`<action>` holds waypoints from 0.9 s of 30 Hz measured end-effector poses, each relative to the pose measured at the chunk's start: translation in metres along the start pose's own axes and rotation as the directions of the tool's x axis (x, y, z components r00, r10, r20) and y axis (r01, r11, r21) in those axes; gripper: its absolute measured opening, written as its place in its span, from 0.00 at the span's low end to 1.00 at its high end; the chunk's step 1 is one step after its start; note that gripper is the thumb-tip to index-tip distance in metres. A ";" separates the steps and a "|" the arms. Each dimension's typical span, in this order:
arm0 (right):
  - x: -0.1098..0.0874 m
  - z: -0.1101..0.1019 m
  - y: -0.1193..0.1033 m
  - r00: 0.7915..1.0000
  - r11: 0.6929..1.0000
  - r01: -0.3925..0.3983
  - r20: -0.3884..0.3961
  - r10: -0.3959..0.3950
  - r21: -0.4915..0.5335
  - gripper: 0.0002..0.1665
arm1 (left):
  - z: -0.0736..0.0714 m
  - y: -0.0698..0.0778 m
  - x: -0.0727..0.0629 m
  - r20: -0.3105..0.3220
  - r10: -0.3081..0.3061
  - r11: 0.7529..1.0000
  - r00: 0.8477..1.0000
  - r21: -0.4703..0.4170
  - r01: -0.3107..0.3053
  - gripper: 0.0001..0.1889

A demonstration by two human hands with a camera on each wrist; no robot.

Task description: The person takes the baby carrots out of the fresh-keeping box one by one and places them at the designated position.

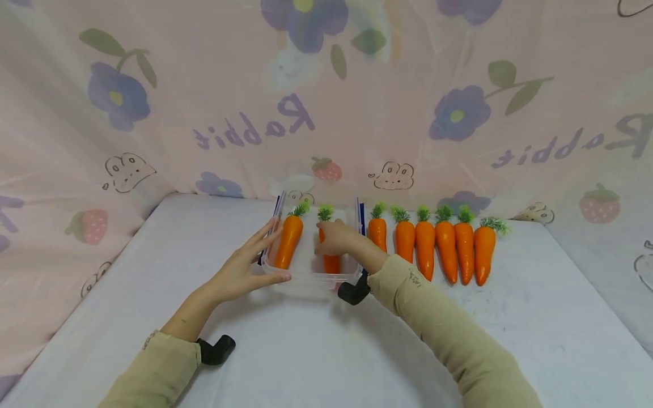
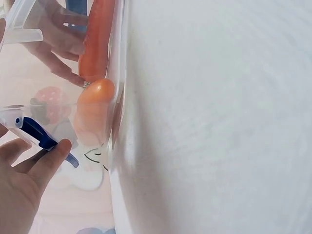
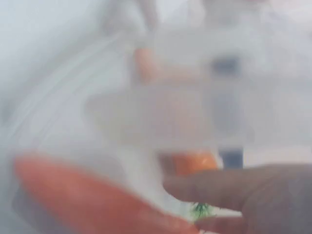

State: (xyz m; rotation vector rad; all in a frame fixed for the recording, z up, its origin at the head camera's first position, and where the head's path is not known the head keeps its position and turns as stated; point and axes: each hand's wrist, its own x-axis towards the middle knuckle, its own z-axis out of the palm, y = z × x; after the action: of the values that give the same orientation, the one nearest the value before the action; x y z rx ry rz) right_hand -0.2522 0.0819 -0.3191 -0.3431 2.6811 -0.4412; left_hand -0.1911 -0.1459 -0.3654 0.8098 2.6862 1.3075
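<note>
A clear plastic box (image 1: 306, 277) with blue side latches stands on the white-covered table. My left hand (image 1: 237, 275) holds it at the left, fingers along the side wall and thumb by the near rim. In the left wrist view the left thumb touches a blue latch (image 2: 36, 131). One orange toy carrot (image 1: 289, 242) with a green top lies inside along the left wall. Farther right in the box, my right hand (image 1: 338, 238) grips a second carrot (image 1: 331, 264), partly covering it. The right wrist view is blurred, with this carrot (image 3: 87, 195) below the fingers.
Several more carrots (image 1: 445, 249) lie in a row to the right of the box, green tops toward the back. The right forearm partly covers the nearest ones. A pink printed curtain (image 1: 357, 113) hangs behind the table. Black wrist mounts (image 1: 216, 350) stick out beside both wrists.
</note>
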 end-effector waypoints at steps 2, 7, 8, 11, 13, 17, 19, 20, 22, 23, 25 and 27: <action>0.000 0.002 -0.001 1.000 1.000 0.008 0.005 -0.008 -0.016 0.40 | 0.000 0.000 0.000 -0.004 -0.001 1.000 1.000 0.002 0.001 0.48; 0.001 0.006 -0.001 1.000 0.999 0.019 -0.005 -0.019 -0.035 0.40 | 0.000 -0.001 0.000 0.001 -0.010 1.000 1.000 0.000 0.010 0.48; 0.001 0.007 -0.001 1.000 0.999 0.020 -0.009 -0.020 -0.039 0.40 | 0.000 -0.002 0.000 0.003 -0.009 1.000 1.000 -0.001 0.009 0.48; 0.001 0.009 0.000 0.999 0.999 0.021 -0.031 -0.023 -0.045 0.41 | 0.001 -0.002 0.001 0.003 -0.005 1.000 1.000 -0.004 0.005 0.47; 0.001 0.010 0.001 0.999 0.998 0.023 -0.042 -0.025 -0.051 0.41 | 0.001 -0.002 0.002 0.001 -0.002 1.000 1.000 -0.005 0.002 0.47; 0.000 0.012 0.001 0.998 0.998 0.040 -0.047 -0.042 -0.039 0.40 | 0.000 -0.001 0.002 0.000 -0.003 1.000 1.000 -0.002 0.003 0.48; 0.000 0.012 0.002 0.996 0.998 0.063 -0.063 -0.064 -0.026 0.38 | 0.000 -0.001 0.002 0.001 -0.003 1.000 1.000 -0.002 0.003 0.47; 0.000 0.013 0.003 0.994 0.997 0.076 -0.073 -0.077 -0.013 0.37 | 0.000 0.000 0.002 0.002 -0.002 1.000 1.000 -0.001 0.002 0.47; 0.000 0.013 0.004 0.989 0.994 0.109 -0.106 -0.107 0.014 0.35 | 0.000 0.000 0.002 0.003 -0.002 1.000 1.000 -0.003 0.002 0.47; 0.000 0.013 0.005 0.985 0.992 0.124 -0.128 -0.119 0.033 0.33 | 0.000 0.001 0.002 0.003 -0.002 1.000 1.000 -0.005 0.002 0.47; 0.000 0.013 0.006 0.972 0.984 0.165 -0.179 -0.152 0.061 0.30 | 0.000 0.000 0.002 0.003 -0.003 1.000 1.000 -0.001 0.003 0.47; 0.000 0.012 0.006 0.959 0.977 0.198 -0.225 -0.175 0.084 0.28 | 0.000 0.000 0.001 0.003 -0.004 1.000 1.000 0.001 0.004 0.47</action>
State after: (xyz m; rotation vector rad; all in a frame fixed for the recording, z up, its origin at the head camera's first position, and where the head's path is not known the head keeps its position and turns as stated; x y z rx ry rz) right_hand -0.2477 0.0848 -0.3317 -0.5491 2.8317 -0.7122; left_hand -0.1923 -0.1451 -0.3653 0.8050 2.6851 1.3036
